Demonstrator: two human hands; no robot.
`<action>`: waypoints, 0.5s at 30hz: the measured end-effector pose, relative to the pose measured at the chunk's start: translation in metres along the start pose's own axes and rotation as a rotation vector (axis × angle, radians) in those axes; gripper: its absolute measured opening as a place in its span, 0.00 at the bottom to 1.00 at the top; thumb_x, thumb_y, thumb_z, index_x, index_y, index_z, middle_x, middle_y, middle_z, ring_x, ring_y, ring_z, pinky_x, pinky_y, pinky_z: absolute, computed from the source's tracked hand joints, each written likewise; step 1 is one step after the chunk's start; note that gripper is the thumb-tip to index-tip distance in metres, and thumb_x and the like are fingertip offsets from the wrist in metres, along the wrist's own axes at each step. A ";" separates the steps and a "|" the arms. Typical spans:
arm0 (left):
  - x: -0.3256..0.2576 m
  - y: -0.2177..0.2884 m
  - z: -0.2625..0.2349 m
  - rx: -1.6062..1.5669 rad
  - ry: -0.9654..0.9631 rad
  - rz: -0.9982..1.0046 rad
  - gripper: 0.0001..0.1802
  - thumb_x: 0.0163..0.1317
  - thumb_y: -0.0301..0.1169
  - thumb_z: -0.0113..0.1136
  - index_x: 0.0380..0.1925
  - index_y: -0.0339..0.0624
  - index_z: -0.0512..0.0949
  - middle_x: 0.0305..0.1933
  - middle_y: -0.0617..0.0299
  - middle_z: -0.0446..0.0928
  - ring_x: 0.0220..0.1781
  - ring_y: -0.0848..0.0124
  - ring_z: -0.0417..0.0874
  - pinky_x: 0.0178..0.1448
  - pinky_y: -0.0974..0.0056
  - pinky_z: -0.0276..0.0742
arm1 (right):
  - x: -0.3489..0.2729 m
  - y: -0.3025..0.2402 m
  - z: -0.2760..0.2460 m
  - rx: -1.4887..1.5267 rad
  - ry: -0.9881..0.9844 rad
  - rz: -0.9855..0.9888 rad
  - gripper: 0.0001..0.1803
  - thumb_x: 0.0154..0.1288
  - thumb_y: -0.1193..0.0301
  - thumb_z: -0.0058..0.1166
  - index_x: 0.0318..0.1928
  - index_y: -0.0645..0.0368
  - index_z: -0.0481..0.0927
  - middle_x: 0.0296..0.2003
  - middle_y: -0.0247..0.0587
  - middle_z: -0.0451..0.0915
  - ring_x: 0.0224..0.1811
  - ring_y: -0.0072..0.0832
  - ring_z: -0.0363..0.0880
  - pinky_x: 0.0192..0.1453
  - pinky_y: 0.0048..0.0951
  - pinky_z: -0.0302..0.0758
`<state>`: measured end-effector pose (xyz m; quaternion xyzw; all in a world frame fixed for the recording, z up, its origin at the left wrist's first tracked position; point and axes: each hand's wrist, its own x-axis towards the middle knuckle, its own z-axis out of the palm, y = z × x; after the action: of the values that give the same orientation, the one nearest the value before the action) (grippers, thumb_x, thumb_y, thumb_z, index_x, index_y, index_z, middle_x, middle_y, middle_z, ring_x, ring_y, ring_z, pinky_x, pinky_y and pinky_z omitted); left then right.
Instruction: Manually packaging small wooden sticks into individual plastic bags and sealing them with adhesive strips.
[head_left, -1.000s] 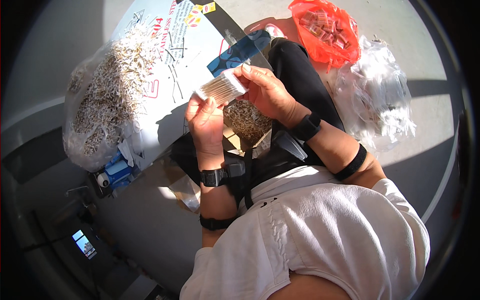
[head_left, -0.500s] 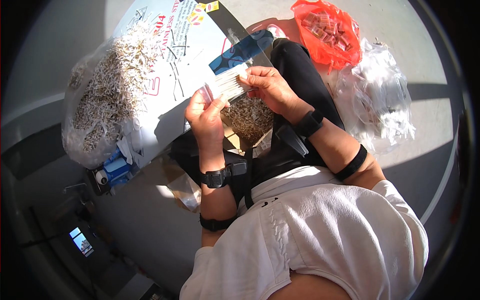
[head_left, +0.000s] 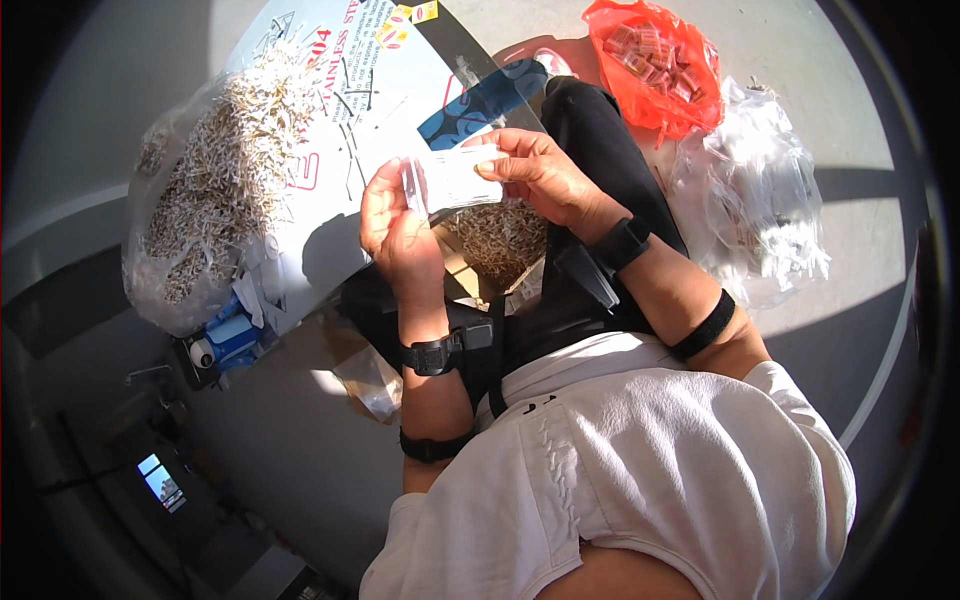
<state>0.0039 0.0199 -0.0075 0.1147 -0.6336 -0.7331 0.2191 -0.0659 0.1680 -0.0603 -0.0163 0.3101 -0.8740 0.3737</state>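
Both my hands hold a small clear plastic packet of thin pale sticks, raised above my lap. My left hand is closed on the packet's left end, where a narrow pinkish strip shows. The thumb and fingers of my right hand pinch the other end. Glare washes out the packet's middle, so single sticks are hard to tell apart. Below the packet, between my legs, lies a heap of small brownish stick-like pieces in a cardboard box, partly hidden by my hands.
A large clear bag of white and brown thin pieces spills onto the white printed board at left. A red plastic bag of small pinkish packets lies at far right. Nearer is a clear bag with white contents. Blue packaging sits at the board's corner.
My left hand has shifted slightly left, its fingers now upright along the packet's end. The packet has tilted, and its sticks look whiter with glare. My right hand stays almost in place.
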 end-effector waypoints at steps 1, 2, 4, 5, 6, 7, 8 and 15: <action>0.001 0.002 0.000 -0.084 0.071 -0.037 0.18 0.64 0.26 0.51 0.51 0.27 0.72 0.49 0.49 0.75 0.51 0.63 0.77 0.59 0.62 0.72 | 0.000 -0.001 -0.002 -0.069 -0.018 -0.043 0.14 0.62 0.77 0.58 0.49 0.64 0.78 0.41 0.37 0.82 0.42 0.20 0.80 0.48 0.21 0.76; 0.001 0.005 -0.005 -0.044 0.103 -0.088 0.21 0.68 0.34 0.49 0.52 0.26 0.71 0.49 0.46 0.75 0.51 0.62 0.77 0.60 0.61 0.71 | 0.000 -0.002 -0.002 -0.069 -0.019 -0.043 0.14 0.62 0.77 0.58 0.49 0.64 0.78 0.41 0.37 0.82 0.42 0.20 0.80 0.48 0.21 0.76; 0.002 0.006 -0.009 -0.063 0.070 -0.132 0.20 0.69 0.35 0.48 0.51 0.26 0.71 0.48 0.47 0.75 0.48 0.64 0.77 0.57 0.62 0.72 | 0.000 -0.004 -0.001 -0.192 -0.049 -0.111 0.16 0.61 0.77 0.59 0.50 0.64 0.78 0.40 0.35 0.82 0.42 0.19 0.80 0.47 0.21 0.75; 0.002 0.008 -0.008 -0.084 0.034 -0.178 0.20 0.70 0.36 0.47 0.51 0.27 0.72 0.47 0.49 0.76 0.46 0.65 0.78 0.53 0.63 0.74 | 0.001 -0.003 -0.002 -0.192 -0.047 -0.112 0.16 0.61 0.77 0.59 0.50 0.64 0.78 0.40 0.35 0.82 0.42 0.19 0.80 0.47 0.21 0.75; 0.002 0.008 -0.006 -0.084 0.033 -0.179 0.20 0.70 0.36 0.47 0.51 0.27 0.72 0.47 0.49 0.76 0.46 0.65 0.78 0.53 0.63 0.74 | 0.002 -0.001 -0.003 -0.172 -0.064 -0.128 0.16 0.60 0.78 0.60 0.50 0.64 0.77 0.40 0.35 0.82 0.41 0.19 0.79 0.47 0.20 0.75; 0.000 0.007 -0.004 -0.042 0.016 -0.174 0.18 0.69 0.34 0.49 0.48 0.28 0.73 0.44 0.52 0.77 0.42 0.68 0.77 0.47 0.66 0.74 | 0.003 0.000 -0.004 -0.152 -0.081 -0.144 0.17 0.60 0.78 0.60 0.50 0.64 0.77 0.40 0.36 0.82 0.41 0.18 0.79 0.46 0.19 0.75; -0.001 0.007 -0.002 0.000 0.001 -0.169 0.16 0.68 0.33 0.51 0.46 0.29 0.74 0.41 0.54 0.78 0.37 0.71 0.77 0.41 0.69 0.74 | 0.003 0.000 -0.002 -0.152 -0.082 -0.143 0.17 0.60 0.78 0.60 0.50 0.64 0.77 0.40 0.36 0.82 0.41 0.18 0.79 0.46 0.19 0.75; -0.002 0.004 0.007 0.044 -0.062 -0.204 0.06 0.61 0.24 0.59 0.36 0.31 0.78 0.31 0.62 0.79 0.25 0.79 0.73 0.31 0.75 0.69 | 0.001 0.000 0.000 -0.087 -0.107 -0.108 0.19 0.56 0.84 0.58 0.51 0.67 0.76 0.42 0.41 0.82 0.45 0.24 0.81 0.52 0.24 0.76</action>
<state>0.0036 0.0266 -0.0030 0.1606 -0.6409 -0.7408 0.1209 -0.0666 0.1676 -0.0600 -0.0958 0.3261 -0.8765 0.3408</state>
